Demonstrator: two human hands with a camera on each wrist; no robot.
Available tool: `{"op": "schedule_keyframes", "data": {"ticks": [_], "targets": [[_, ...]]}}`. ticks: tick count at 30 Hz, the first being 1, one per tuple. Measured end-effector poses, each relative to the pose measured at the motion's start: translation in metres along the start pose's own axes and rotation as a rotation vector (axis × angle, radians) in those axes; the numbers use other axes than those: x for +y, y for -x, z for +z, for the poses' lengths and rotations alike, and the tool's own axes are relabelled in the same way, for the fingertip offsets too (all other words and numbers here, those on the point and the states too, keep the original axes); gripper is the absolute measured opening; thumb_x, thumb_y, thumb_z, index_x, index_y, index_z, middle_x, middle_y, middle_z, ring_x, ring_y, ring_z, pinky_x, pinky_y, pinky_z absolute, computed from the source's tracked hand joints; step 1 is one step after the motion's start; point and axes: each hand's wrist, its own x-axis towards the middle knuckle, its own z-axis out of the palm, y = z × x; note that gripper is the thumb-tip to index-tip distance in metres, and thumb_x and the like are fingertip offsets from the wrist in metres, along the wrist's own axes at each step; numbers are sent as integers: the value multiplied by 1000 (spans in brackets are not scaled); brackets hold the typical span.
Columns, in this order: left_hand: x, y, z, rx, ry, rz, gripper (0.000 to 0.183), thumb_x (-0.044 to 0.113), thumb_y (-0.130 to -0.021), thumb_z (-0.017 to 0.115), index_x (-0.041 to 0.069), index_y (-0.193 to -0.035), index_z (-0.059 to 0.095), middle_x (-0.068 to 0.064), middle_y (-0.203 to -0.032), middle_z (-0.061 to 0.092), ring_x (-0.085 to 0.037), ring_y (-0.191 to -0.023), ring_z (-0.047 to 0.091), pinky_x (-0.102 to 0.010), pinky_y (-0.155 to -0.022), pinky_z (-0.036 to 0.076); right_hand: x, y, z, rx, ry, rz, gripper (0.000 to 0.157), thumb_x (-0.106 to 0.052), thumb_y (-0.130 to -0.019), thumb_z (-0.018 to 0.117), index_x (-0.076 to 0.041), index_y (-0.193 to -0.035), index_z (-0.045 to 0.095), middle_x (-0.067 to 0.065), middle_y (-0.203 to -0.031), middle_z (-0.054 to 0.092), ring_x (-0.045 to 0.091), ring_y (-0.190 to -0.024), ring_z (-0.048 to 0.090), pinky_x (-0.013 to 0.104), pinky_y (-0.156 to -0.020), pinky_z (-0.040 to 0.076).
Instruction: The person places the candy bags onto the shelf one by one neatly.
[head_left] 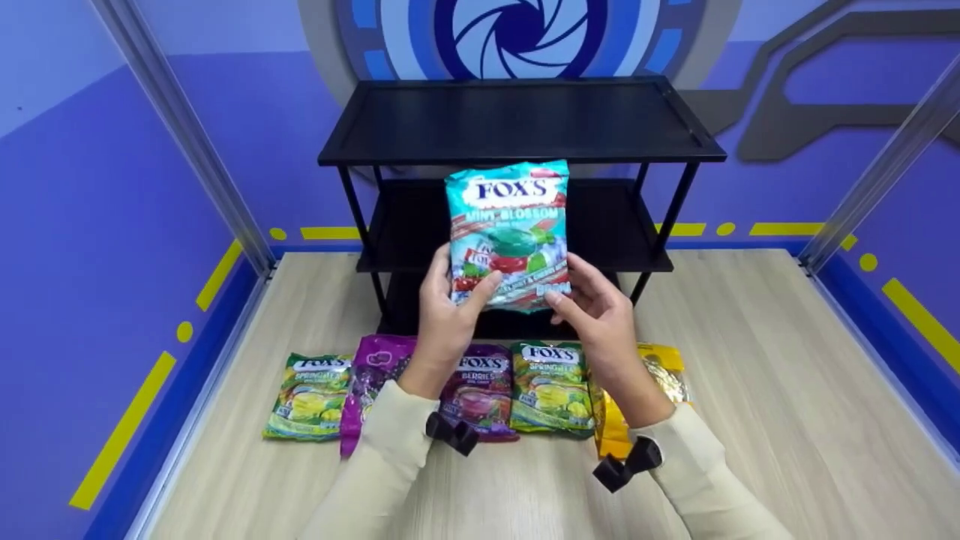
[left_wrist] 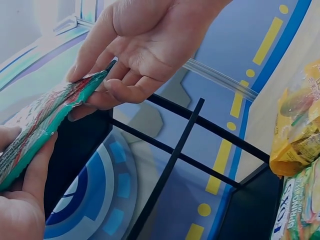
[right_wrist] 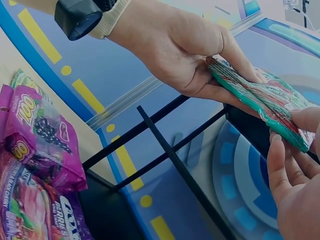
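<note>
Both hands hold up a teal FOX'S Mint Blossom candy bag (head_left: 510,232), its printed front turned to the head camera. The left hand (head_left: 448,304) grips its lower left side, thumb across the front and fingers behind. At the lower right corner, the right hand (head_left: 600,307) pinches the bag between thumb and fingers. In the left wrist view the bag (left_wrist: 55,120) shows edge-on between the right hand (left_wrist: 150,45) and the left hand (left_wrist: 25,205). Behind the raised bag stands a black three-level shelf (head_left: 517,120).
Along the table (head_left: 480,495) in front of the shelf lie several candy bags: a green Spring Tea bag (head_left: 307,397), a purple grape bag (head_left: 379,356), a Berries bag (head_left: 480,394), another Spring Tea bag (head_left: 553,390) and a yellow bag (head_left: 664,364). Blue panels (head_left: 112,262) enclose the table.
</note>
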Motion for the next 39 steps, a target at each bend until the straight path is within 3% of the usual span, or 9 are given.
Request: {"op": "schedule_keyframes", "data": {"ticks": [12, 20, 22, 25, 29, 35, 39], "targets": [[9, -19, -4, 6, 64, -14, 50, 10, -91, 66, 9, -135, 44, -15, -120, 63, -24, -106, 65, -37, -89, 58, -10, -19, 8, -18, 43, -40, 51, -8, -94, 61, -11, -143, 47, 6, -123, 61, 15, -81, 56, 21, -61, 51], [16, -29, -5, 3, 99, -45, 50, 10, -92, 64, 10, -137, 42, -15, -122, 61, -25, -107, 65, -37, -89, 58, -14, -31, 14, -51, 91, -118, 63, -11, -94, 62, -26, -150, 35, 8, -120, 62, 23, -82, 59, 24, -63, 53], [18, -31, -6, 6, 105, -53, 50, 11, -93, 64, 11, -137, 42, -15, -122, 61, -25, -108, 65, -37, -90, 58, -15, -33, 16, -77, 188, -177, 68, -14, -93, 64, -28, -151, 32, 7, -126, 60, 22, -86, 60, 24, -64, 54], [21, -35, -6, 8, 107, -62, 49, 12, -93, 63, 12, -137, 41, -15, -123, 60, -24, -109, 64, -37, -91, 58, -15, -36, 17, -93, 436, -312, 72, -21, -90, 69, -24, -152, 32, 5, -130, 57, 16, -87, 59, 23, -62, 53], [27, -38, -6, 15, 103, -64, 49, 12, -93, 63, 12, -137, 41, -14, -123, 59, -23, -108, 64, -36, -90, 58, -17, -43, 16, -54, 741, -496, 77, -32, -85, 73, -17, -151, 36, 7, -127, 57, 13, -84, 55, 24, -60, 52], [34, -42, -6, 42, 113, -92, 51, 12, -93, 64, 11, -138, 41, -14, -121, 60, -22, -103, 65, -32, -83, 60, -26, -54, 16, 5, 929, -674, 70, -39, -83, 73, -20, -145, 47, 12, -137, 50, 22, -102, 56, 35, -77, 53], [38, -45, -6, 33, 110, -97, 53, 13, -93, 65, 11, -139, 41, -14, -121, 60, -22, -103, 65, -31, -82, 60, -33, -60, 15, 12, 988, -737, 64, -38, -82, 73, -21, -140, 53, 10, -149, 44, 27, -130, 47, 44, -100, 47]]}}
